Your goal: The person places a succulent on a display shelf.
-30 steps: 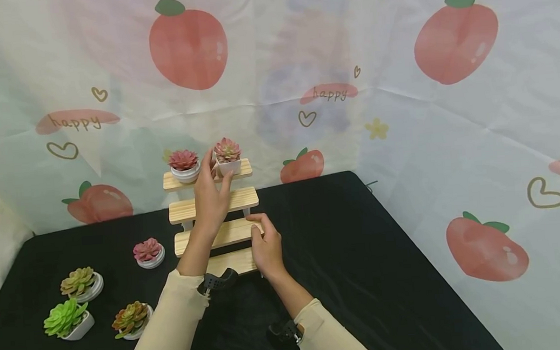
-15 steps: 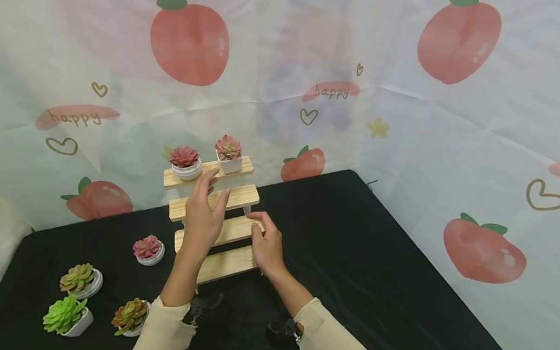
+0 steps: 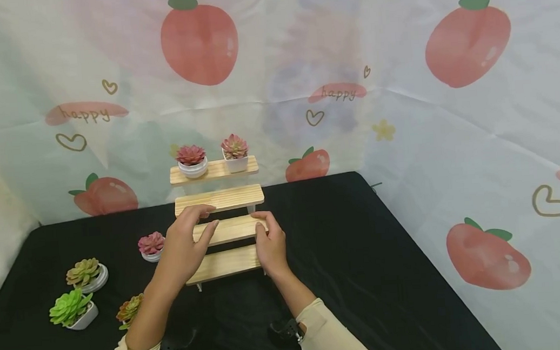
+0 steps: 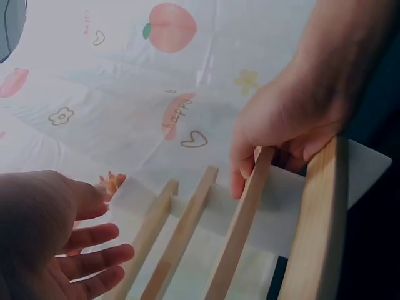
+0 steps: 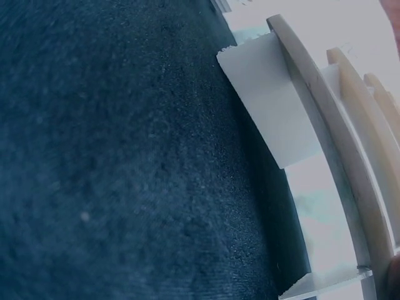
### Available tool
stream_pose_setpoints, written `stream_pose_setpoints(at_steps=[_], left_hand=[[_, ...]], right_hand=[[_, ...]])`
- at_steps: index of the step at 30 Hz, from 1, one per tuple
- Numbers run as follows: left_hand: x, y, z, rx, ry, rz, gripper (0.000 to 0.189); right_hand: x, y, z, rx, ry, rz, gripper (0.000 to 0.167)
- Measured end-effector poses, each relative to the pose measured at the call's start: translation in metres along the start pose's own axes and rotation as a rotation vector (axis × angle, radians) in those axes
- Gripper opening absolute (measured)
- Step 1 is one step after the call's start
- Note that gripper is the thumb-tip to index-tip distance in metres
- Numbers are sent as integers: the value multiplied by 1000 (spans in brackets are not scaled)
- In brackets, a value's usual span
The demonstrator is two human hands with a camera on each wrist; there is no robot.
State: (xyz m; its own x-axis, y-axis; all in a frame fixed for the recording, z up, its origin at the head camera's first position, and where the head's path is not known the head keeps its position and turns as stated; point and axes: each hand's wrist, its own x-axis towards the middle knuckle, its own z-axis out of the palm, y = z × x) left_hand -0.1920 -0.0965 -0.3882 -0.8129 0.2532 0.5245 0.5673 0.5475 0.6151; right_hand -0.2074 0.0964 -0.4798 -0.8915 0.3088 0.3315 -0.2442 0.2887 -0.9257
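Observation:
A four-tier wooden stand (image 3: 225, 263) with pale planks stands on the black cloth. On its top plank sit a pink succulent in a round white pot (image 3: 192, 162) and a pink-green succulent in a square white pot (image 3: 235, 153), slightly apart. My left hand (image 3: 183, 249) hovers over the left side of the middle planks, fingers relaxed and holding nothing. At the right end of the stand, my right hand (image 3: 271, 246) grips the second plank from the bottom; in the left wrist view, its fingers (image 4: 240, 165) curl over that plank.
Left of the stand, more potted succulents stand on the cloth: a pink one (image 3: 151, 243), an olive one (image 3: 86, 272), a bright green one (image 3: 71, 308) and a brownish one (image 3: 129, 309), partly behind my left forearm. A peach-printed curtain (image 3: 273, 78) hangs behind.
My left hand has let go of the square-potted succulent on the top plank and drawn back down and left. My right hand has kept its grip on the stand.

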Motion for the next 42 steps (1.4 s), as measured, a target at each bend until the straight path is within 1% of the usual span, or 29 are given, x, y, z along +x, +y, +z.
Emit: stream_pose_setpoints(at_steps=[3,9,14,17,21,27,33,42], left_hand=[[-10,-2,-6,18,-18,-1,29],[-31,-11,-15,63,-56,-14,27],[-47,-20,-22,101,-41,-34,27],[-54,-26,-24,118,-24,-26,26],[-61,-31,-26,129,-18,-13,27],[-70,-38,-30,156,-56,-59,25],[-80,-44,-31,183,-76,-64,24],[-85,-48,-35,189,-95,-81,22]], right_hand=[[0,0,0,-3,0,0,29],[0,1,0,-3,-6,7,30],[2,3,0,3,-10,-3,30],[3,3,0,5,-12,-2,29],[3,4,0,4,-7,0,28],[1,4,1,-8,1,4,28],[0,2,1,1,-9,1,28],[0,2,-1,6,-11,3,28]])
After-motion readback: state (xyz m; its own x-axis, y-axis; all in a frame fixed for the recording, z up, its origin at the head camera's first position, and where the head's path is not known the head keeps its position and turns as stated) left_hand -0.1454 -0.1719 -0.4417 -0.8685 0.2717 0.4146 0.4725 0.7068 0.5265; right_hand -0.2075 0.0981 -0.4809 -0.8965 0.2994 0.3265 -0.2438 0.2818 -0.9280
